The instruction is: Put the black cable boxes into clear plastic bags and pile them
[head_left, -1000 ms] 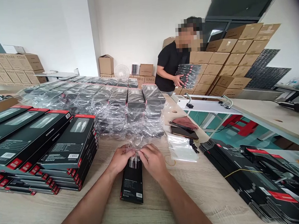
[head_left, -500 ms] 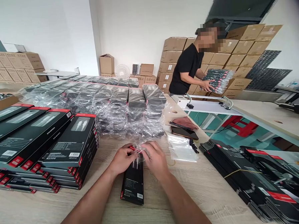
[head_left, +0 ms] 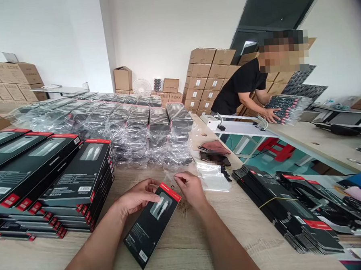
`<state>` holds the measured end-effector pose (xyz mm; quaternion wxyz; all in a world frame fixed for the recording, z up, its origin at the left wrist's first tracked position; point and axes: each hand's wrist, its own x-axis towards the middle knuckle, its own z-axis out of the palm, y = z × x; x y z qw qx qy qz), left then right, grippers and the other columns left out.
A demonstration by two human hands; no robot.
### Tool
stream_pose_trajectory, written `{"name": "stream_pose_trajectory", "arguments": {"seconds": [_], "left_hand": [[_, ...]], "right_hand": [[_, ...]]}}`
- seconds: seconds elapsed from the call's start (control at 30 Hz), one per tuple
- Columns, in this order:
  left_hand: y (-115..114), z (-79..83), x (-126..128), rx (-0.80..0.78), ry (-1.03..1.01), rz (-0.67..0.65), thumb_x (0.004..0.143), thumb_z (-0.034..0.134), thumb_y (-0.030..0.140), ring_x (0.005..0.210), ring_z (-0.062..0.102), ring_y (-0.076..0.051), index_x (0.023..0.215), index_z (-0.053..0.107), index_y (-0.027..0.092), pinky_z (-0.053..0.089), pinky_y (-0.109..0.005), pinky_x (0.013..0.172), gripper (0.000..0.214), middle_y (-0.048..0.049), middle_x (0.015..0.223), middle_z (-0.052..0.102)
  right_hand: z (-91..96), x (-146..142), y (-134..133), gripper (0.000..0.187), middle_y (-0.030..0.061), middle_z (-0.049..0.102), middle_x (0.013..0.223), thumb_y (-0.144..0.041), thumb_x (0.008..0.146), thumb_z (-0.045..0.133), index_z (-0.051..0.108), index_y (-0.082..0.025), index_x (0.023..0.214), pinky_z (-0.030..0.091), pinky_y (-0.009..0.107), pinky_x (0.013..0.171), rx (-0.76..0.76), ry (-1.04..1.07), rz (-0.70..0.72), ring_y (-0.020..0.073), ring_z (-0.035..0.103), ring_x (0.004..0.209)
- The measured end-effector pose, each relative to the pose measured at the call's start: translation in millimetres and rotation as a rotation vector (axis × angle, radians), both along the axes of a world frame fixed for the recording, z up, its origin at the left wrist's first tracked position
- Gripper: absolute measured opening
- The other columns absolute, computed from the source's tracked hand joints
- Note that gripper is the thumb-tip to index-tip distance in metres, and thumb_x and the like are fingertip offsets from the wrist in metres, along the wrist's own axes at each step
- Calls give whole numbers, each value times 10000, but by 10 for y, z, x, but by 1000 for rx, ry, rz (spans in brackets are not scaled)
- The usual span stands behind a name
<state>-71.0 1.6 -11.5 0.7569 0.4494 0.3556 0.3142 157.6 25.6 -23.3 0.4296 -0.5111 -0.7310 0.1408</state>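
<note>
My left hand [head_left: 138, 197] grips the upper part of a flat black product box [head_left: 151, 225] with a red top edge and a small window, held tilted over the wooden table [head_left: 186, 251]. My right hand [head_left: 191, 189] sits just right of the box's top, fingers pinched on a thin clear plastic sleeve [head_left: 170, 176]. Stacks of the same black boxes [head_left: 58, 177] lie to the left. Wrapped bundles of boxes [head_left: 131, 125] fill the table behind my hands.
Clear bags [head_left: 213, 177], a phone [head_left: 215, 158] and a reddish pouch [head_left: 215, 146] lie to the right. Flat black box blanks [head_left: 287, 214] spread at right. A person in a black shirt [head_left: 241, 87] sets a wrapped bundle [head_left: 284, 107] on another table. Cardboard cartons [head_left: 207, 73] line the walls.
I have lifted and tilted the black box leftward with my left hand while my right hand drew the clear sleeve off its top. The other person moved right and lowered the bundle onto the far table.
</note>
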Motion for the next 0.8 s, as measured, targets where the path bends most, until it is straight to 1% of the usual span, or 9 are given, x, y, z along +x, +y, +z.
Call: {"name": "stream_pose_trajectory", "arguments": {"seconds": [0.1, 0.17, 0.27, 0.4, 0.53, 0.6, 0.67, 0.73, 0.8], "left_hand": [[6, -30, 64, 44, 145, 65, 547, 829, 243, 689, 568, -124, 1066, 559, 185, 381, -205, 551, 588, 4, 822, 598], [5, -45, 98, 64, 199, 102, 551, 825, 270, 696, 562, -125, 1067, 547, 192, 365, -209, 546, 591, 8, 834, 591], [1, -80, 151, 113, 210, 153, 524, 828, 264, 741, 577, -147, 1045, 526, 184, 409, -249, 614, 608, -4, 877, 590], [16, -162, 218, 282, 226, 292, 505, 829, 231, 865, 593, -193, 986, 513, 173, 446, -299, 734, 578, -42, 954, 597], [18, -180, 243, 439, 291, 389, 545, 802, 209, 983, 578, -217, 1000, 542, 177, 450, -317, 814, 526, -75, 1088, 595], [7, -150, 245, 486, 312, 403, 577, 777, 195, 1000, 584, -215, 1031, 573, 185, 447, -326, 851, 498, -75, 1141, 600], [-3, -111, 246, 513, 298, 387, 605, 750, 183, 1017, 593, -219, 1062, 602, 191, 449, -327, 872, 480, -77, 1152, 620], [-7, -84, 248, 518, 271, 351, 630, 727, 184, 1006, 612, -224, 1067, 630, 180, 461, -324, 866, 448, -82, 1119, 654], [-7, -77, 250, 466, 242, 301, 664, 700, 209, 909, 652, -223, 1084, 642, 160, 492, -326, 801, 427, -86, 1027, 695]], "right_hand": [[-9, -50, -25, 182, 34, 700, 785, -290, 852, 550, 717, -226, 822, 491, 288, 665, -89, -5, 98, 171, 635, 709], [14, -63, -49, 181, 36, 705, 802, -283, 846, 550, 721, -228, 827, 496, 291, 677, -105, -4, 121, 172, 641, 725], [71, -73, -79, 184, 41, 708, 837, -285, 844, 549, 719, -223, 876, 500, 294, 695, -97, -1, 104, 175, 647, 750], [173, -98, -98, 192, 36, 703, 826, -283, 863, 535, 718, -227, 879, 492, 286, 682, -100, -87, 111, 170, 640, 738], [276, -156, -117, 218, 41, 684, 806, -287, 889, 510, 721, -235, 872, 481, 281, 676, -5, -197, 107, 174, 623, 749], [309, -193, -136, 234, 38, 664, 782, -300, 906, 496, 720, -241, 872, 472, 276, 665, 38, -254, 109, 170, 609, 735], [324, -227, -159, 253, 32, 641, 761, -314, 922, 478, 717, -248, 870, 464, 269, 654, 64, -311, 112, 166, 597, 724], [320, -249, -181, 267, 28, 624, 759, -315, 934, 458, 710, -249, 875, 462, 265, 653, 89, -363, 103, 163, 592, 726], [304, -257, -197, 270, 28, 614, 769, -291, 939, 441, 702, -247, 887, 464, 263, 660, 128, -412, 84, 162, 591, 738]]}}
